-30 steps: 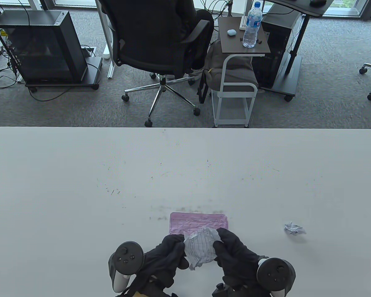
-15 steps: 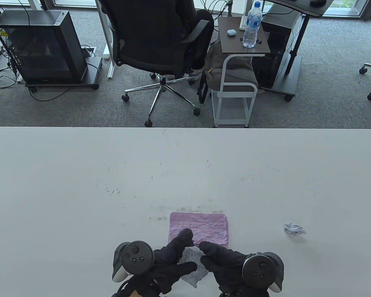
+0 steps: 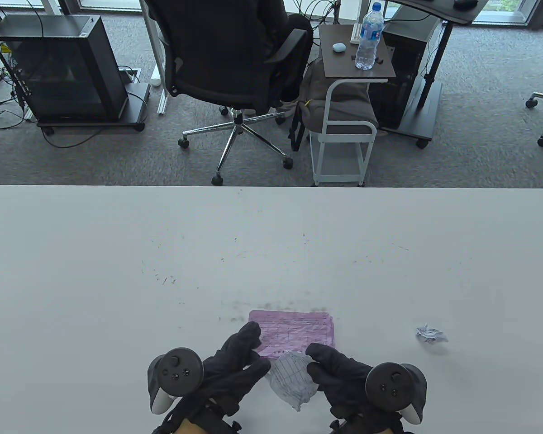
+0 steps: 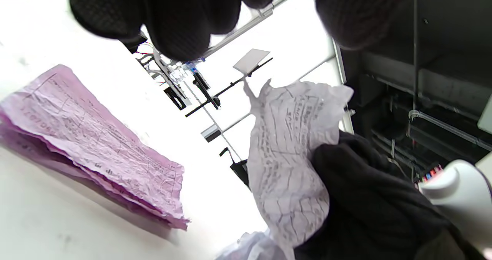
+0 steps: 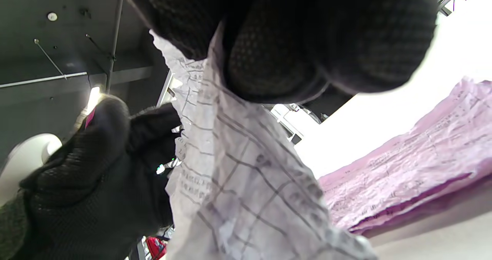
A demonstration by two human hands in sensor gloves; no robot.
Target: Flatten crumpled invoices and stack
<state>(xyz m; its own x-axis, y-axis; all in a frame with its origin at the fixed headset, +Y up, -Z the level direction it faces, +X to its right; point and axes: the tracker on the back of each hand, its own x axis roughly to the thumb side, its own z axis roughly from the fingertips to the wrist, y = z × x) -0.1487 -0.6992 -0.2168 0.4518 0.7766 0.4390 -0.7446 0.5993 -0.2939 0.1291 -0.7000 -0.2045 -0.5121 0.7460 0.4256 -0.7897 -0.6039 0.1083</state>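
A half-opened white invoice [image 3: 293, 377] with a printed grid hangs crumpled in my right hand [image 3: 314, 361], whose fingers pinch its right edge, just above the table's near edge. It shows again in the left wrist view [image 4: 292, 144] and the right wrist view [image 5: 238, 175]. My left hand [image 3: 253, 352] is beside it on the left with fingers stretched out, the tips over the near left corner of the pink invoice stack [image 3: 298, 327]. I cannot tell whether it touches the white sheet. The flattened pink stack [image 4: 88, 137] lies on the table just beyond both hands.
A small crumpled white paper ball [image 3: 430, 334] lies on the white table [image 3: 117, 271] to the right of the stack. Beyond the far edge are an office chair [image 3: 235, 58], a side cart with a water bottle [image 3: 369, 38], and computer cases.
Both hands held the white invoice over the stack a second ago. The left hand has let go and shifted left; the sheet, now lower and nearer, stays in the right hand.
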